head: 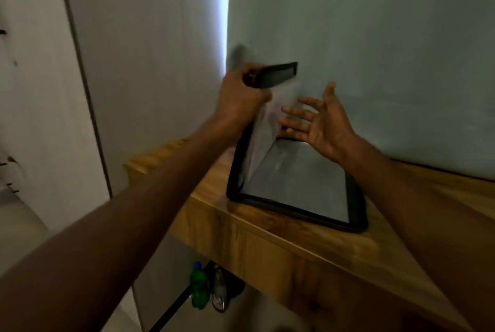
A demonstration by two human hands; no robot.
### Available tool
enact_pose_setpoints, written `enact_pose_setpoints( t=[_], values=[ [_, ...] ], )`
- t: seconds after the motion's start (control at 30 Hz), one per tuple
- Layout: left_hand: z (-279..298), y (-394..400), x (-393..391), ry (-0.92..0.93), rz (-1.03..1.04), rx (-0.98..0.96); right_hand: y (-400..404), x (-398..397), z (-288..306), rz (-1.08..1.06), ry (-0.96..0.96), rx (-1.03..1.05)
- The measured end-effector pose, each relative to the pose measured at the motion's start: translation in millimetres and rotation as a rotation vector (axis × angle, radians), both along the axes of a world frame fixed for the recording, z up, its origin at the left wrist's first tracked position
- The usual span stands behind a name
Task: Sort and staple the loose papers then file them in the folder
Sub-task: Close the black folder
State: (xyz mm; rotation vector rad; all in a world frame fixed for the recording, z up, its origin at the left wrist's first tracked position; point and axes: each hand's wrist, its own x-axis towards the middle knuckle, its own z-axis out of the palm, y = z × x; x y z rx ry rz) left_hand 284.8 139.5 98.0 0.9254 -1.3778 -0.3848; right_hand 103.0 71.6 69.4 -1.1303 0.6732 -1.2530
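Note:
A black-edged folder [300,187] lies open on the wooden table [267,240], its lower cover flat and its upper cover raised. My left hand [241,98] grips the raised cover at its top edge. A pale sheet of paper [267,128] stands against the inside of that raised cover, blurred. My right hand [318,120] hovers open beside the sheet, palm turned toward it, fingers spread and close to the paper. No stapler is in view.
The table stands against a pale wall [375,50], with a lit gap [225,10] at the corner. Under the table a green bottle [199,289] and a shoe [219,291] sit on the floor.

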Motion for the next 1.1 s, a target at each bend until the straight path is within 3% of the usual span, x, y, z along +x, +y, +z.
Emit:
enact_pose_setpoints(
  t=[0.1, 0.23, 0.4, 0.57, 0.67, 0.77, 0.97, 1.1],
  values=[
    [-30, 10, -66, -0.132, -0.149, -0.053, 11, -56, -1, -0.054, 0.058, 0.063],
    [-78, 23, -101, -0.499, -0.277, -0.074, 24, -106, -32, -0.259, 0.351, 0.071],
    [-98, 38, -89, -0.821, -0.436, 0.136, 49, -127, -75, -0.489, 0.755, -0.008],
    [-103, 11, -53, -0.877, -0.105, 0.227, 45, -124, -96, -0.576, 0.847, 0.013],
    [-120, -9, -20, -1.021, -0.034, 0.444, 31, -101, -98, -0.54, 0.768, 0.144],
    [-124, -27, 12, -1.022, 0.009, 0.565, 18, -66, -98, -0.516, 0.782, 0.155],
    [-127, -62, 86, -0.986, 0.207, 0.678, -17, 19, -101, -0.551, 1.207, -0.112],
    [-136, -88, 141, -1.017, 0.338, 0.659, -60, 72, -110, -0.506, 1.371, -0.3]
  ],
)
